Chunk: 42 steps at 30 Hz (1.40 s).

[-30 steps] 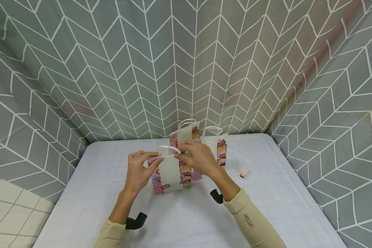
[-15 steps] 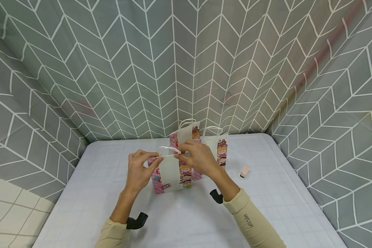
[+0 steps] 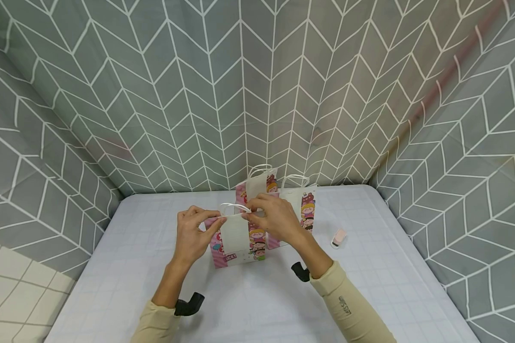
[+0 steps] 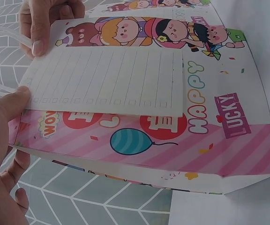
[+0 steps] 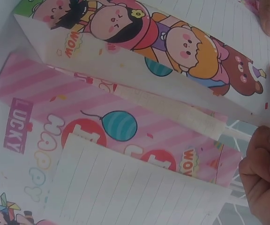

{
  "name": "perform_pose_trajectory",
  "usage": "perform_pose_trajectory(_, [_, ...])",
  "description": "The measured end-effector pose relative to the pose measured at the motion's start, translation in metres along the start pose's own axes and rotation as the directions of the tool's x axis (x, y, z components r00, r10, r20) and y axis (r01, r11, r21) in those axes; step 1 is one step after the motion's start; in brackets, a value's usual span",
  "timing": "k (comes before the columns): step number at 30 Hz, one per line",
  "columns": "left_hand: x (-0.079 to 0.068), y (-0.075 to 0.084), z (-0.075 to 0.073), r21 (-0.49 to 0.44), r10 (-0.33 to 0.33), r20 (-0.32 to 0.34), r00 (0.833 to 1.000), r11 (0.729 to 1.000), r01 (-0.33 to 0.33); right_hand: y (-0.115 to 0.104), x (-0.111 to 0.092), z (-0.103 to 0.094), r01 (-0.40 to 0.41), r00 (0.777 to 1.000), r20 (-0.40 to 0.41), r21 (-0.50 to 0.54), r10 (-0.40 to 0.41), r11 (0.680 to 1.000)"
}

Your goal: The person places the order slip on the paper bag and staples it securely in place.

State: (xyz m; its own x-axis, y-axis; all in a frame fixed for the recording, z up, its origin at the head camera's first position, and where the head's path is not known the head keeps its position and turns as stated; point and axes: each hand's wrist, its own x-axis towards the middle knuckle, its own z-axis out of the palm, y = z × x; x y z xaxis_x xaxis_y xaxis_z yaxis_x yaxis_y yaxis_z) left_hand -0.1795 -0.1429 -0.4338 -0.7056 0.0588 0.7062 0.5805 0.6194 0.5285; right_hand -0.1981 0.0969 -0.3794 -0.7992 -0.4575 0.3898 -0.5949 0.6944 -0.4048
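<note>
A paper gift bag (image 3: 221, 260) with pink stripes and cartoon children stands upright on the white table. A lined sheet with small checkboxes (image 4: 107, 79) lies flat over its front, reaching the top edge. My left hand (image 3: 190, 236) pinches the bag's top edge at the left corner of the sheet, thumb on the paper. At the sheet's other top corner, my right hand (image 3: 274, 216) pinches the edge beside the white handle (image 3: 229, 205). In the right wrist view, a second bag with a similar lined sheet (image 5: 130, 187) is close beside the held one.
Two matching gift bags stand behind, one at the back (image 3: 271, 182) and one to the right (image 3: 307, 209). A small pink object with a black and white end (image 3: 338, 237) lies on the table (image 3: 382, 286) at right. Grey patterned curtains (image 3: 257, 95) hang behind and at both sides.
</note>
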Motion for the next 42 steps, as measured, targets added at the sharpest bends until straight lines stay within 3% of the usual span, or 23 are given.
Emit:
perform_pose_trajectory(10, [-0.002, 0.000, -0.002, -0.013, 0.009, -0.013, 1.000, 1.000, -0.009, 0.019, -0.017, -0.022, -0.036, 0.999, -0.003, 0.234, 0.037, 0.972])
perform_pose_trajectory(18, [-0.002, 0.000, 0.000, -0.023, 0.008, -0.006, 1.000, 1.000, -0.008, 0.045, -0.042, -0.051, -0.050, 0.999, 0.018, 0.297, 0.047, 0.953])
perform_pose_trajectory(26, [-0.001, -0.001, 0.002, -0.049, 0.014, -0.011, 1.000, 0.999, -0.014, 0.085, -0.079, -0.081, -0.192, 0.981, 0.068, 0.293, 0.180, 0.937])
perform_pose_trajectory(30, [0.000, -0.001, 0.002, -0.046, 0.003, -0.008, 1.000, 0.999, -0.003, 0.113, -0.094, -0.089, -0.321, 0.945, 0.149, 0.247, 0.291, 0.915])
perform_pose_trajectory(35, [0.000, -0.001, 0.001, -0.035, -0.022, 0.005, 1.000, 0.999, 0.022, 0.150, -0.109, -0.082, -0.483, 0.859, 0.278, 0.165, 0.429, 0.860])
perform_pose_trajectory(38, [0.000, 0.000, 0.001, -0.032, -0.033, 0.013, 0.999, 0.999, 0.034, 0.171, -0.118, -0.070, -0.531, 0.821, 0.310, 0.105, 0.480, 0.841])
perform_pose_trajectory(42, [0.000, -0.001, 0.001, -0.036, -0.026, 0.007, 1.000, 0.999, 0.026, 0.190, -0.129, -0.056, -0.545, 0.791, 0.332, 0.005, 0.513, 0.838])
